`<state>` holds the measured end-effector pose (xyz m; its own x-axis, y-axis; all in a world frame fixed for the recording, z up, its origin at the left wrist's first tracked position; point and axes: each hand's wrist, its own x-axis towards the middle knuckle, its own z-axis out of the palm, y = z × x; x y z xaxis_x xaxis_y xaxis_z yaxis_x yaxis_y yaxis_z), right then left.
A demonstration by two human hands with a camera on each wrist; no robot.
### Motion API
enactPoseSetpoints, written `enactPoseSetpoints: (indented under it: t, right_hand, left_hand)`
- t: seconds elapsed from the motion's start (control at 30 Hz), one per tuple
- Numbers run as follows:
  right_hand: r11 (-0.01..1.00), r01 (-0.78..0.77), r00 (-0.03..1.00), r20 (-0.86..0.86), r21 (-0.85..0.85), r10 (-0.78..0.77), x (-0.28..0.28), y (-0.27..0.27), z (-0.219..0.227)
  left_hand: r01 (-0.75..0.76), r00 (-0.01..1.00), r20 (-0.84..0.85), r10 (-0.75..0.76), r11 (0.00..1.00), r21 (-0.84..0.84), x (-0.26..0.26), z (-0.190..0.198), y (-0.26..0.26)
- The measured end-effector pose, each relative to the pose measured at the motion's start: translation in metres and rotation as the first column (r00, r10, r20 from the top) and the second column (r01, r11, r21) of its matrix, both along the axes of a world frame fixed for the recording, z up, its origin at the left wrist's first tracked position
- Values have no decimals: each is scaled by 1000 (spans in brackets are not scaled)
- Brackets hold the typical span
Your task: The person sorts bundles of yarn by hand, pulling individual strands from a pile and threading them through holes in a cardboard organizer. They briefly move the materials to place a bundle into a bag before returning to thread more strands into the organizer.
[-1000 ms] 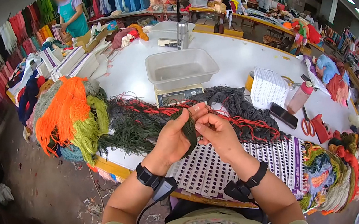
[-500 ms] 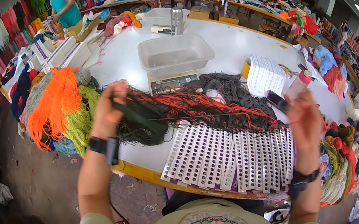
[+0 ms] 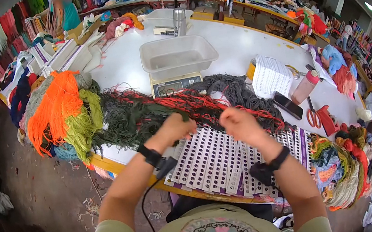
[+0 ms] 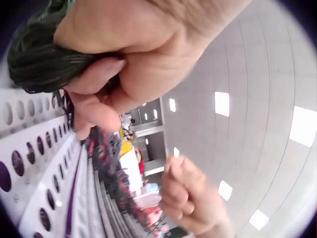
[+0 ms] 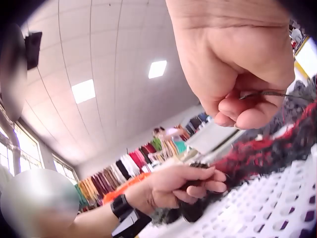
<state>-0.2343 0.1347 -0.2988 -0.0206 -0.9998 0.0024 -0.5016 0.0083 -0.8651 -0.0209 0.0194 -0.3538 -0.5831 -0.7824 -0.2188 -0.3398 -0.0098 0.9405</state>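
Observation:
My left hand [image 3: 178, 126] grips a bundle of dark green yarn [image 4: 42, 59], its fingers curled round the strands. A short gap to the right, my right hand [image 3: 241, 125] has its fingers curled in, pinching a thin dark thread [image 5: 272, 93]. Both hands are above the white cards with rows of punched holes [image 3: 218, 162], near the table's front edge. Just beyond them stretches a long heap of dark green, red and charcoal yarn [image 3: 183, 100].
A grey plastic tub [image 3: 179, 58] sits on a scale [image 3: 176, 85] behind the yarn. To the right are a phone [image 3: 288, 105], a pink bottle [image 3: 305, 87], red-handled scissors [image 3: 313, 118] and a printed sheet [image 3: 270, 77]. Orange yarn [image 3: 57, 110] lies left.
The hands were together, then spread wide with a thread stretched between them. Now they have come back close above the cards, the green bundle still in the left hand.

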Motion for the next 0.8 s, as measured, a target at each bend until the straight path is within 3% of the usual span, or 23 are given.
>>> enactPoseSetpoints:
  t: [0.03,0.07,0.17,0.23,0.27,0.37,0.4,0.47,0.6,0.8]
  right_hand:
    - [996,24,999,-36,84,-21,9,-9,-12]
    - [1000,-12,994,-112,-29,8,12,-17,-31]
    - [999,-13,989,-149,-29,8,12,-26,-61]
    - [997,-10,998,-59,78,14,13,-26,-62]
    - [997,-10,998,-53,76,14,12,-26,-62]
    - [990,-28,999,27,139,24,12,-25,-52]
    - [991,-19,999,29,131,16,13,-26,-52]
    - [988,23,1000,-7,155,-22,15,-28,-56]
    - [997,22,996,-86,78,-15,13,-32,-67]
    - [998,39,996,-87,56,-34,12,-33,-71]
  left_hand:
    - [29,994,103,-23,997,-65,-10,-5,6]
    - [42,986,167,-23,992,-115,-16,-8,11]
    - [44,979,205,-9,985,-166,-25,-8,21]
    - [-25,998,-58,25,1000,-11,-24,-10,24]
    - [-25,998,-52,24,1000,-13,-23,-11,21]
    - [14,982,-178,55,930,368,-24,-16,9]
    - [22,983,-177,45,932,361,-24,-8,10]
    - [19,995,86,-42,967,254,-25,14,13]
    - [68,985,142,-102,971,228,-32,-2,3]
    - [126,990,-99,-100,938,321,-27,-4,14]
